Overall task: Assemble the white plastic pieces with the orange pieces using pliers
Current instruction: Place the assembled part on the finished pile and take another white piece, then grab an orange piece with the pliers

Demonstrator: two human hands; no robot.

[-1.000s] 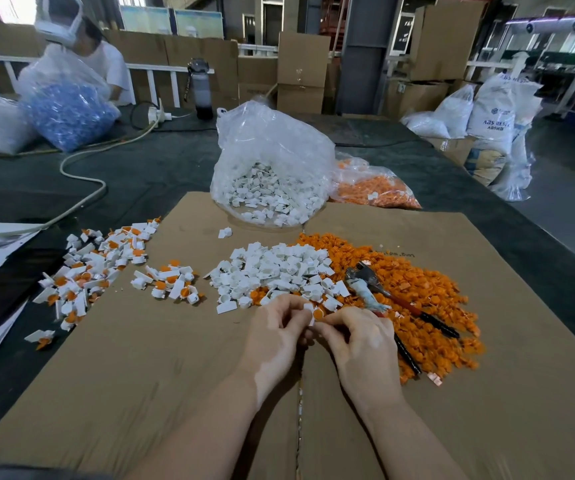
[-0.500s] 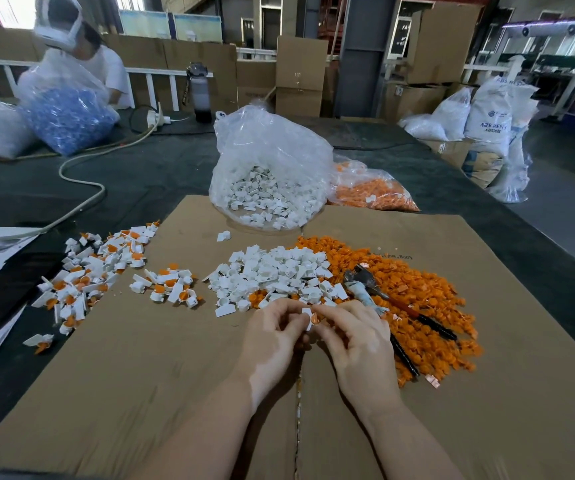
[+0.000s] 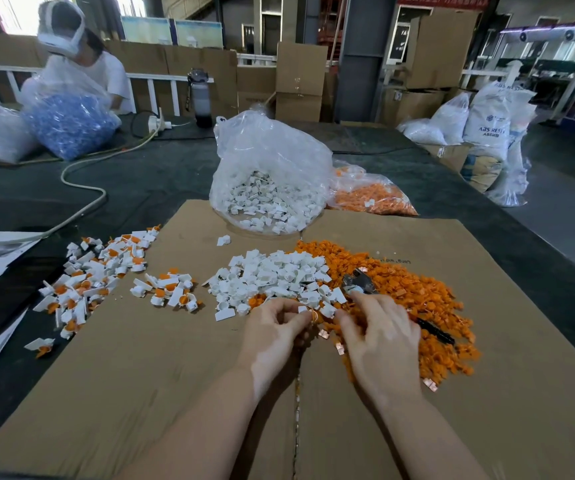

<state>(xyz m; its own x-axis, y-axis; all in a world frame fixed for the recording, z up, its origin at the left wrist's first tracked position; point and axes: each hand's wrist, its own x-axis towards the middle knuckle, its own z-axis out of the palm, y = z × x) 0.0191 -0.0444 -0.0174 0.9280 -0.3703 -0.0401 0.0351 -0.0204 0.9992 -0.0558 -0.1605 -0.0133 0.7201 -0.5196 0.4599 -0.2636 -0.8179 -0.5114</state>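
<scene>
A heap of loose white pieces [image 3: 272, 275] lies mid-cardboard, touching a wider heap of orange pieces [image 3: 410, 292] on its right. My left hand [image 3: 275, 327] pinches a small white piece with an orange piece [image 3: 308, 315] at its fingertips. My right hand [image 3: 376, 327] has moved apart from it; its fingers spread over the near edge of the orange heap and the pliers [image 3: 360, 282]. The pliers lie on the orange pieces, jaws showing above my fingers and a black handle [image 3: 435, 332] sticking out on the right. Whether my right hand holds anything is hidden.
Assembled white-and-orange parts lie in two groups at the left [image 3: 95, 271] [image 3: 168, 289]. A clear bag of white pieces [image 3: 268, 174] and a bag of orange ones [image 3: 372, 195] stand at the cardboard's [image 3: 140, 393] far edge. A person sits far left behind a bag of blue parts [image 3: 68, 126].
My hands, joined at the fingertips before, have separated. The right hand has shifted right onto the orange heap and the pliers; the left hand keeps the small pieces.
</scene>
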